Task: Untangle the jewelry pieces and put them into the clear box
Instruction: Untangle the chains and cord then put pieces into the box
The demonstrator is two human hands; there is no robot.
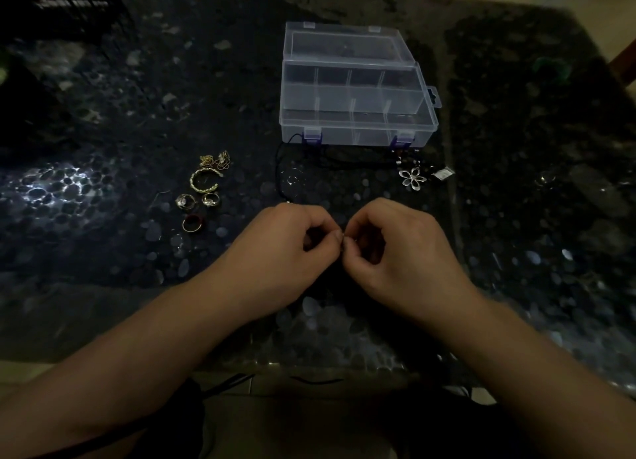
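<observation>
Near the counter's [103,190] front edge, we see the left hand [285,245] and right hand [395,245] pinching a small jewelry piece [345,243] between curled fingers [335,238]; the clear box [354,114] stands open behind.

table [103,190]: dark pebble-patterned top | floor [585,11]: pale | light: dim

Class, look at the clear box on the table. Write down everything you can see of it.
The clear box looks like see-through plastic, with thin dividers splitting it into compartments that appear empty. Its lid is open and leans back behind it. Two purple latches sit on the near wall. It rests flat on the dark patterned table, and a black cord lies along its front.
</observation>
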